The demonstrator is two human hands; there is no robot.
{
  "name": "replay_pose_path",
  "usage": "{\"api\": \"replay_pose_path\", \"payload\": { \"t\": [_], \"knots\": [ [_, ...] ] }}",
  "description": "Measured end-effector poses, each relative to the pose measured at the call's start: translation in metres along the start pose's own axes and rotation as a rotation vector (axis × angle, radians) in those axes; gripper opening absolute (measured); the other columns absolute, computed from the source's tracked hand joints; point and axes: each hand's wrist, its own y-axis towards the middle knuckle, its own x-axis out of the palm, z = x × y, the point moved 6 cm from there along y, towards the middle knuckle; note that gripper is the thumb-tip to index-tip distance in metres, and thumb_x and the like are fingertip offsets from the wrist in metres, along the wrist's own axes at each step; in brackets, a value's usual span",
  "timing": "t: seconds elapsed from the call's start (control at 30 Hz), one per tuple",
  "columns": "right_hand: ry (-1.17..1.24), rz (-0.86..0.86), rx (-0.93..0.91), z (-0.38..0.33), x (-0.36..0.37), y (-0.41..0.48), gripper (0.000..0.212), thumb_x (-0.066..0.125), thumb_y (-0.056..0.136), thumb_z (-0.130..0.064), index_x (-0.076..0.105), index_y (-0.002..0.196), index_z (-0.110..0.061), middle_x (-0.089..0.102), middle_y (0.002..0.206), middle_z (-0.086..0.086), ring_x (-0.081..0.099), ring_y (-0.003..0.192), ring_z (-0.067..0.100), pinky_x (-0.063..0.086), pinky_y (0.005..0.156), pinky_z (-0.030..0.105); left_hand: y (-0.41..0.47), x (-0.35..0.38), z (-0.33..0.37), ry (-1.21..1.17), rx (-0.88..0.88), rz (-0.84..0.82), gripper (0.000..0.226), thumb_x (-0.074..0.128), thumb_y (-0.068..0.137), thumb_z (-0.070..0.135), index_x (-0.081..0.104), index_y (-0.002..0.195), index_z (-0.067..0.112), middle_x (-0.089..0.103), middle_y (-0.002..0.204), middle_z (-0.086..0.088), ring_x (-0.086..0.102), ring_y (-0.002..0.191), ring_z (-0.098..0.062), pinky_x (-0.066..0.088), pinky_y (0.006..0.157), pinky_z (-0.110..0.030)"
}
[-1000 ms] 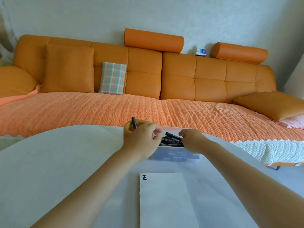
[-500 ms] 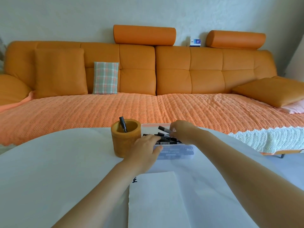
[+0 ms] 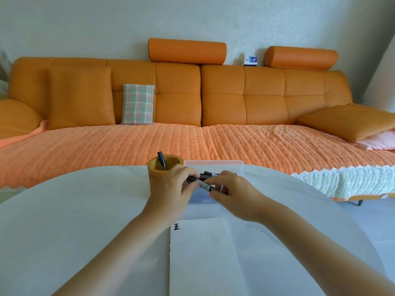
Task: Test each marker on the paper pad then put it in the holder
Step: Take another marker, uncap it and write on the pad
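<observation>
The orange holder [image 3: 157,178] contained one standing marker [image 3: 161,160], leaning against its rim. The clear box [image 3: 213,162], touching the holder, held several spare markers [image 3: 208,173]. Above the box, the left hand [image 3: 173,194] gripped one end of the held marker [image 3: 202,183] and the right hand [image 3: 233,197] pinched the other. The paper pad [image 3: 203,259] lay near the box.

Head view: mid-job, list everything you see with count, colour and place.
holder: one, ochre, table's far side
marker in holder: one, black, leaning inside
clear box: one, right of holder
boxed markers: several, black, in clear box
held marker: one, black, between both hands
paper pad: one, white, nearest, black mark top-left
table: one, white, under everything
sofa: one, orange, behind table
plaid cushion: one, green-pink, on sofa
bolsters: two, orange, atop sofa back
left hand: grips held marker
right hand: holds held marker
</observation>
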Motion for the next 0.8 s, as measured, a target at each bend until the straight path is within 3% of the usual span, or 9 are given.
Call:
{"api": "replay_pose_path", "payload": {
  "t": [0.1, 0.27, 0.43, 0.53, 0.6, 0.7, 0.8],
  "knots": [
    [0.308, -0.084, 0.125, 0.003, 0.022, -0.017, 0.037, 0.068, 0.089, -0.016, 0.059, 0.122, -0.032, 0.057, 0.092, -0.008, 0.068, 0.071, 0.018, 0.05, 0.056, 0.024, -0.019, -0.014, -0.006, -0.029, -0.044, -0.052, 0.009, 0.066, 0.092, 0.019, 0.066, 0.099, 0.025, 0.058, 0.097, 0.016, 0.057, 0.093, -0.003, 0.042, 0.078, -0.01],
    [0.428, -0.031, 0.231, 0.007, 0.04, -0.023, 0.017, 0.076, 0.083, -0.014, 0.064, 0.096, -0.017, 0.065, 0.075, -0.009, 0.061, 0.054, 0.007, 0.044, 0.05, 0.023, -0.052, -0.029, -0.028, -0.068, -0.151, -0.06, 0.01, 0.065, 0.092, 0.022, 0.064, 0.094, 0.031, 0.06, 0.09, 0.017, 0.058, 0.087, -0.009, 0.044, 0.07, -0.013],
    [0.928, 0.078, 0.347, 0.007, 0.056, -0.015, 0.022, 0.074, 0.084, 0.001, 0.069, 0.104, -0.005, 0.061, 0.071, 0.005, 0.05, 0.056, 0.016, 0.042, 0.054, 0.027, -0.068, -0.026, -0.046, -0.115, -0.294, -0.078, 0.005, 0.063, 0.093, 0.028, 0.063, 0.093, 0.033, 0.062, 0.084, 0.017, 0.056, 0.079, -0.006, 0.043, 0.064, -0.012],
    [1.061, 0.085, 0.375, 0.005, 0.068, -0.01, 0.016, 0.068, 0.092, -0.012, 0.069, 0.101, 0.0, 0.06, 0.072, 0.005, 0.057, 0.067, 0.017, 0.049, 0.064, 0.027, -0.072, -0.017, -0.053, -0.139, -0.342, -0.155, 0.002, 0.063, 0.092, 0.034, 0.063, 0.091, 0.034, 0.064, 0.081, 0.017, 0.056, 0.072, -0.004, 0.042, 0.061, -0.014],
    [1.148, 0.075, 0.373, 0.002, 0.075, -0.008, 0.021, 0.061, 0.097, -0.02, 0.067, 0.102, -0.001, 0.068, 0.086, 0.007, 0.067, 0.083, 0.019, 0.056, 0.076, 0.03, -0.073, -0.009, -0.052, -0.15, -0.339, -0.236, 0.003, 0.064, 0.092, 0.037, 0.064, 0.09, 0.035, 0.065, 0.083, 0.018, 0.058, 0.077, -0.003, 0.042, 0.063, -0.014],
    [1.129, 0.087, 0.315, -0.004, 0.072, -0.004, 0.022, 0.051, 0.103, -0.024, 0.064, 0.101, -0.006, 0.073, 0.093, 0.013, 0.072, 0.093, 0.031, 0.058, 0.087, 0.04, -0.07, -0.002, -0.046, -0.143, -0.311, -0.3, 0.007, 0.061, 0.093, 0.042, 0.062, 0.096, 0.035, 0.064, 0.086, 0.017, 0.058, 0.087, -0.002, 0.04, 0.068, -0.015],
    [0.862, 0.11, 0.225, -0.009, 0.063, 0.001, 0.019, 0.048, 0.104, -0.025, 0.057, 0.103, -0.009, 0.056, 0.076, 0.005, 0.06, 0.065, 0.024, 0.061, 0.072, 0.046, -0.064, -0.007, -0.043, -0.105, -0.263, -0.264, 0.019, 0.053, 0.095, 0.046, 0.05, 0.112, 0.037, 0.059, 0.1, 0.022, 0.057, 0.097, 0.0, 0.044, 0.075, -0.016]
  ]
}}
